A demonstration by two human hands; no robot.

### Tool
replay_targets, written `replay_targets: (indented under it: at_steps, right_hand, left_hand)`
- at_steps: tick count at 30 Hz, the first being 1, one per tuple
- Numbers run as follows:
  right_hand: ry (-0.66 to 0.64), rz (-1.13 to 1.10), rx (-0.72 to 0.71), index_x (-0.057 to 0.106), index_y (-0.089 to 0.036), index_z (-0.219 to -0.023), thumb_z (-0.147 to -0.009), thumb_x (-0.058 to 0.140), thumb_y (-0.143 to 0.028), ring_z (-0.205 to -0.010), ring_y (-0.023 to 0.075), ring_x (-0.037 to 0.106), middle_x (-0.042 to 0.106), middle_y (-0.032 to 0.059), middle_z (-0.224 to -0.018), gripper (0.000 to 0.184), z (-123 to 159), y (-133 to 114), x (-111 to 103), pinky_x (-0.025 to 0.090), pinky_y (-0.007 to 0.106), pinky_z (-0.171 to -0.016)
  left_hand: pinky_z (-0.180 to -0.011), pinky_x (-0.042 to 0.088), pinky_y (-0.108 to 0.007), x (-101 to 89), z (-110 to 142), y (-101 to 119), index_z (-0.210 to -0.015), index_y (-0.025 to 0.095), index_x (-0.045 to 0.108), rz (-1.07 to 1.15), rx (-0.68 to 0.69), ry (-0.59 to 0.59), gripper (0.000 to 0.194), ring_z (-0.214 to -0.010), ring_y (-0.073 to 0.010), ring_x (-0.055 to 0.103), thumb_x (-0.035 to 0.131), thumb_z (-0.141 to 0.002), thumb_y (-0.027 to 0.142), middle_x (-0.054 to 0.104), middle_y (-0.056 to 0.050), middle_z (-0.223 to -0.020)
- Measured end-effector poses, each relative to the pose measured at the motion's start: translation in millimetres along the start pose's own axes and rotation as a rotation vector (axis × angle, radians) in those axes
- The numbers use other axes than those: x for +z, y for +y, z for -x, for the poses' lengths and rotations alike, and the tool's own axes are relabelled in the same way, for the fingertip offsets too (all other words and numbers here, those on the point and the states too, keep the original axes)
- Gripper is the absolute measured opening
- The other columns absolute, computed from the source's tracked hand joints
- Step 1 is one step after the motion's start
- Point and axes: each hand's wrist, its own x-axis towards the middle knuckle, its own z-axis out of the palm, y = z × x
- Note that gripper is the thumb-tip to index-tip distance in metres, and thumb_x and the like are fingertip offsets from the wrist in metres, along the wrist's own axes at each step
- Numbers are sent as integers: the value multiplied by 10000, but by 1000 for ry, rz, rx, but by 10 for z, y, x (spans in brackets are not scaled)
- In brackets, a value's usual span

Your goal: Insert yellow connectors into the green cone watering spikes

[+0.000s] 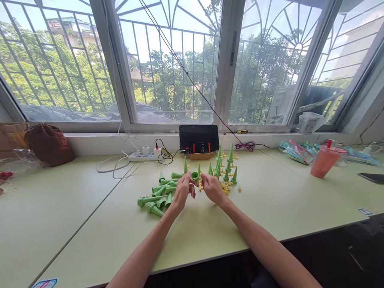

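Observation:
My left hand (182, 191) is closed on a green watering spike (195, 176), its round hollow end turned toward me. Close beside it, my right hand (213, 189) has its fingers pinched together; what they hold, if anything, is hidden. Loose green spikes (150, 200) lie in a pile left of my hands. Behind my right hand, several more green spikes (229, 164) stand upright, some stacked, with yellow valve pieces sticking out from their sides. Small yellow valve pieces (226, 187) lie around their bases.
A propped tablet (198, 136) and a white power strip (136, 156) stand along the window side of the pale table (270, 208). At right are a red drink cup (326, 162), plastic packets (297, 153) and a dark phone (372, 177). A brown bag (49, 144) sits far left.

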Motion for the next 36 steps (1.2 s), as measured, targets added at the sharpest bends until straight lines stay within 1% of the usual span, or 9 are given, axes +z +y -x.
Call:
replay_targets:
  at_steps: [6, 10, 14, 18, 24, 28, 31, 34, 36]
  right_hand:
    - [-10, -19, -6, 402, -196, -636, -982, 267, -427, -498, 108, 371, 444, -21, -556, 437, 2, -4, -7, 265, 236, -502]
    - [-15, -27, 2, 392, -198, -636, -978, 265, -443, -494, 109, 366, 445, -23, -553, 440, 5, -8, 0, 261, 242, -503]
    - [-5, -12, 7, 362, -200, -621, -975, 265, -442, -496, 109, 346, 408, -31, -536, 439, 5, 1, 6, 249, 246, -502]
    - [9, -10, 12, 330, -202, -612, -972, 271, -442, -492, 106, 322, 376, -38, -526, 438, -5, 24, 5, 233, 248, -494]
    - [32, -22, 5, 345, -200, -605, -974, 267, -432, -489, 106, 306, 362, -42, -524, 442, -12, 23, -1, 234, 252, -497]
    - [29, -38, 18, 473, -190, -644, -973, 264, -442, -503, 115, 361, 405, -32, -533, 464, -13, -4, -10, 274, 248, -518]
    - [22, -59, 33, 563, -175, -738, -972, 263, -450, -521, 123, 408, 432, -26, -543, 470, -11, -11, -13, 299, 243, -534]
    - [37, -52, 42, 540, -180, -717, -972, 271, -445, -511, 117, 385, 421, -29, -546, 456, -8, -5, -9, 278, 243, -520]
    - [57, -34, 45, 460, -192, -649, -973, 271, -439, -498, 112, 341, 387, -36, -535, 449, -7, 0, -5, 253, 249, -509]
  left_hand:
    - [-343, 432, -264, -4, -2, 25, -810, 162, 505, 33, -4, -4, 404, -289, -75, 417, 539, -775, 563, 630, -3, -611]
    - [-350, 434, -257, -3, 1, 25, -823, 163, 540, -11, -1, -2, 351, -287, -80, 419, 579, -763, 506, 578, 33, -537]
    - [-360, 428, -244, 0, 16, 33, -786, 175, 530, -45, 4, -13, 283, -294, -83, 433, 597, -761, 449, 527, 60, -492]
    - [-370, 435, -231, 3, 29, 41, -921, 172, 568, -93, 33, -42, 286, -318, -90, 460, 588, -781, 422, 483, 77, -472]
    - [-331, 427, -204, -17, 26, 1, -1116, 213, 514, -164, 141, -102, 365, -298, -28, 373, 578, -815, 410, 526, 77, -623]
    - [-303, 414, -195, -30, 33, -2, -1134, 240, 439, -181, 133, -86, 414, -294, -3, 367, 606, -803, 424, 633, 15, -862]
    - [-313, 437, -208, -19, 36, -3, -1111, 236, 432, -188, 124, -84, 416, -302, 3, 387, 611, -796, 440, 645, -38, -1029]
    - [-325, 455, -228, 5, 22, -22, -1074, 220, 459, -187, 139, -71, 387, -296, -6, 399, 590, -804, 465, 648, -41, -1013]
    - [-319, 445, -234, 10, 1, -37, -1036, 204, 491, -206, 178, -13, 363, -297, -19, 413, 562, -817, 484, 644, -35, -960]
